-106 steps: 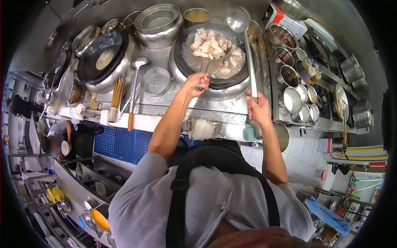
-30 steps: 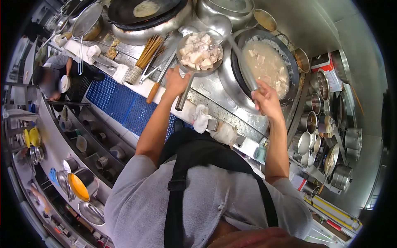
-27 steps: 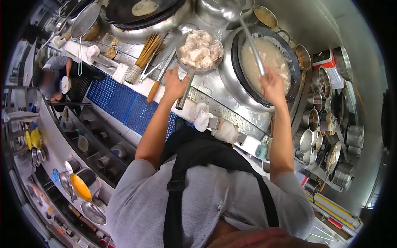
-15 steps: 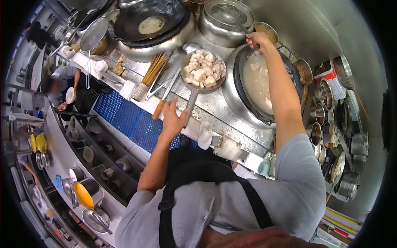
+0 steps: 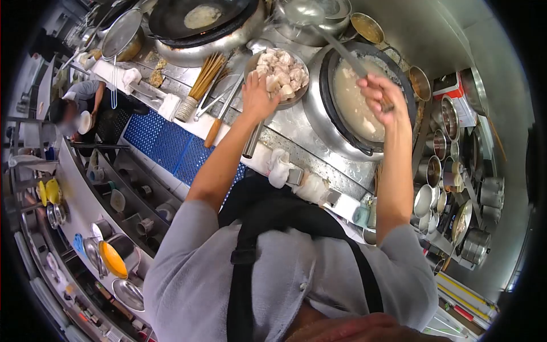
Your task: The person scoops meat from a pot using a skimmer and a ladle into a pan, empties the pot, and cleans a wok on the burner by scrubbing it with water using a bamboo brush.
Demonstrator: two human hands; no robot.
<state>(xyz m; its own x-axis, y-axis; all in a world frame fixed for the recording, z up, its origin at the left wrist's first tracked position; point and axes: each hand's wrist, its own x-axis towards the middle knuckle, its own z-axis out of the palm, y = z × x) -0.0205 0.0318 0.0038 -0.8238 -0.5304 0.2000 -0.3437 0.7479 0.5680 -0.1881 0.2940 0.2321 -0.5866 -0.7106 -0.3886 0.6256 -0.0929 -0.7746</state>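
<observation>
Holds one ladle [image 5: 342, 51] in the right hand [image 5: 384, 98], with fingers clamped on its handle, over one wok [image 5: 327, 94] of cloudy liquid. Reaches with the left hand [image 5: 259, 101], with fingers slightly apart, to one long-handled pan [image 5: 302, 93] of pale meat pieces [image 5: 279, 67], too heaped to count; cannot tell whether touching them. Has that pan on the desk [image 5: 282, 122], between that wok and one bundle of sticks [image 5: 205, 78].

The left hand [image 5: 260, 101] is outstretched, fingers [image 5: 254, 81] extended, while the right hand [image 5: 386, 99] curls inward.
</observation>
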